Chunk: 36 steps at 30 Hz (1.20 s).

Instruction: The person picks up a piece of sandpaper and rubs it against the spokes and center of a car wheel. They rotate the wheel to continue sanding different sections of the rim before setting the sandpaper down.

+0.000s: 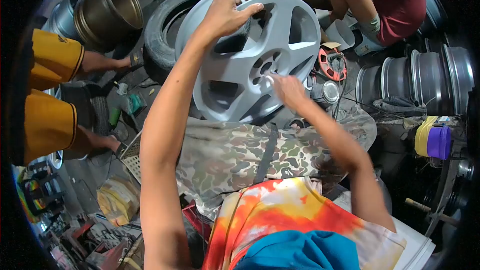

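Observation:
A grey five-spoke wheel rim [240, 72] stands tilted in front of my lap, its spoked face towards me. My left hand [230, 12] grips it at the upper left, fingers curled into an opening and thumb laid along a spoke. Close to the hub holes, my right hand [290, 91] is closed and blurred by motion. Something small and whitish shows at its fingertips, too smeared to name. Camouflage cloth [225, 145] covers my legs below the rim.
Behind the rim lies a black tyre [157, 35]. A bronze rim [112, 12] is at upper left, and several rims [395, 80] line the right. One person in yellow shorts [52, 120] stands left; another in a maroon shirt [400, 2] sits upper right. An open can [330, 91] stands nearby.

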{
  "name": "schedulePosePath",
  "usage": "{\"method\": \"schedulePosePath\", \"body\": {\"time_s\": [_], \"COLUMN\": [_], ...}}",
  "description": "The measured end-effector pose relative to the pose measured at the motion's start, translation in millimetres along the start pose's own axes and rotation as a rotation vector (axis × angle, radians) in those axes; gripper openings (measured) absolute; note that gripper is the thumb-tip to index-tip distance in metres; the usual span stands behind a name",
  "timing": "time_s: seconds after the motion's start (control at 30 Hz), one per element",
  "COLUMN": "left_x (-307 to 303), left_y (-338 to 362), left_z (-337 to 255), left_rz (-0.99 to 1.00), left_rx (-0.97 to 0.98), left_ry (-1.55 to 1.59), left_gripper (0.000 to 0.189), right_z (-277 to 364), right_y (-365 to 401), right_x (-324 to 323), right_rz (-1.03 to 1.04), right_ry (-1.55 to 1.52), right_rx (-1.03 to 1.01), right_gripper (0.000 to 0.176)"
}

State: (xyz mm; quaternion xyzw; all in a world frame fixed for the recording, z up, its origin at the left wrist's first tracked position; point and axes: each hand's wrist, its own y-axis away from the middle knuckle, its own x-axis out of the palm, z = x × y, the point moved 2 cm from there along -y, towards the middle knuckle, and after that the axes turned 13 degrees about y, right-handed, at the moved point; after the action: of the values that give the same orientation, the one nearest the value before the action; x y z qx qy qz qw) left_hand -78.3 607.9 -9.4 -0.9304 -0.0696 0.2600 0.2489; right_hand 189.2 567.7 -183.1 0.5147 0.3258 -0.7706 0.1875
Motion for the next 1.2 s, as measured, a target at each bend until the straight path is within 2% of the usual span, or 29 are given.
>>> {"method": "schedulePosePath", "body": {"time_s": [0.03,0.07,0.1,0.13,0.17,0.23,0.27,0.3,0.37,0.4,0.43,0.53,0.57,0.63,0.67,0.73,0.77,0.83,0.87,0.93,0.97,1.03,1.07,1.17,1.2], "left_x": [4.2,8.3,8.8,7.7,2.5,-5.1,-7.7,-9.5,-12.4,-15.4,-17.1,-22.5,-22.2,-19.6,-16.7,-12.6,-9.9,-4.7,-3.2,-4.0,-5.2,-4.1,-1.0,-0.6,-0.6], "left_y": [-1.1,-2.9,-2.6,-3.2,-1.4,5.6,6.6,7.3,7.6,7.8,8.4,16.3,19.2,17.4,16.7,17.8,19.1,18.1,17.8,17.4,16.3,15.9,15.4,13.4,12.1], "left_z": [2.3,5.9,3.4,4.9,6.3,8.2,7.3,7.1,10.5,14.4,16.9,16.0,15.2,13.4,11.3,13.0,14.5,14.1,12.8,11.2,11.1,17.1,19.1,19.6,19.5], "left_rz": [-0.005,0.006,0.018,0.105,0.097,0.256,0.251,0.257,0.265,0.251,0.246,0.210,0.204,0.195,0.195,0.133,0.132,0.038,0.041,0.030,0.027,0.077,0.030,0.032,0.027], "left_rx": [0.001,0.052,0.098,0.019,0.015,-0.037,-0.037,-0.110,-0.183,-0.186,-0.191,-0.202,-0.206,-0.292,-0.284,-0.211,-0.215,-0.191,-0.188,-0.183,-0.178,-0.244,-0.137,-0.166,-0.165], "left_ry": [0.004,-0.034,-0.072,-0.004,-0.001,0.194,0.194,0.231,0.268,0.276,0.284,0.310,0.313,0.335,0.336,0.347,0.343,0.326,0.326,0.335,0.333,0.330,0.343,0.332,0.333], "left_gripper": [0.050,0.049,0.048,0.048,0.048,0.050,0.050,0.052,0.053,0.053,0.053,0.053,0.053,0.053,0.053,0.054,0.054,0.048,0.048,0.047,0.047,0.046,0.046,0.046,0.046], "right_z": [-9.5,-16.2,-20.7,-21.7,-18.4,-18.2,-16.9,-11.5,-2.9,19.6,20.8,-12.1,-22.2,-37.7,-39.4,-16.4,-1.1,40.2,41.4,45.1,34.7,4.7,-3.1,0.7,-1.5], "right_y": [-8.0,-25.3,-40.9,-47.9,-47.5,-36.1,-27.2,-27.3,-31.7,-33.7,-22.7,5.3,12.4,14.9,13.6,-11.5,-23.6,-52.8,-61.4,-82.9,-97.1,-128.3,-148.9,-166.3,-153.3], "right_x": [-10.4,-21.4,-26.9,-27.9,-30.0,-30.3,-15.3,4.3,34.5,7.1,-1.7,-36.3,-43.1,-66.5,-68.1,-87.0,-90.4,-104.4,-103.3,-97.3,-101.1,-108.2,-113.3,-124.0,-107.9], "right_rz": [0.008,0.004,0.142,0.285,0.289,0.274,0.156,0.154,0.165,0.446,0.442,0.526,0.533,0.234,0.227,-0.074,-0.072,-0.311,-0.314,-0.225,-0.230,-0.146,-0.162,-0.279,-0.249], "right_ry": [0.487,0.493,0.671,0.846,0.849,0.669,0.561,0.563,-0.367,-0.989,-0.997,-1.374,-1.369,-0.372,-0.368,-0.131,-0.135,-0.048,-0.047,0.345,0.347,0.653,0.677,0.722,0.613], "right_rx": [-0.342,-0.349,-0.474,-0.596,-0.604,-0.414,-0.318,-0.321,0.311,0.805,0.811,0.733,0.734,0.465,0.465,0.251,0.249,-0.156,-0.153,-0.470,-0.473,-0.673,-0.637,-0.611,-0.771], "right_gripper": [0.024,0.024,0.030,0.038,0.038,0.032,0.032,0.032,0.039,0.045,0.045,0.050,0.050,0.045,0.045,0.036,0.036,0.032,0.032,0.037,0.037,0.043,0.044,0.044,0.045]}}
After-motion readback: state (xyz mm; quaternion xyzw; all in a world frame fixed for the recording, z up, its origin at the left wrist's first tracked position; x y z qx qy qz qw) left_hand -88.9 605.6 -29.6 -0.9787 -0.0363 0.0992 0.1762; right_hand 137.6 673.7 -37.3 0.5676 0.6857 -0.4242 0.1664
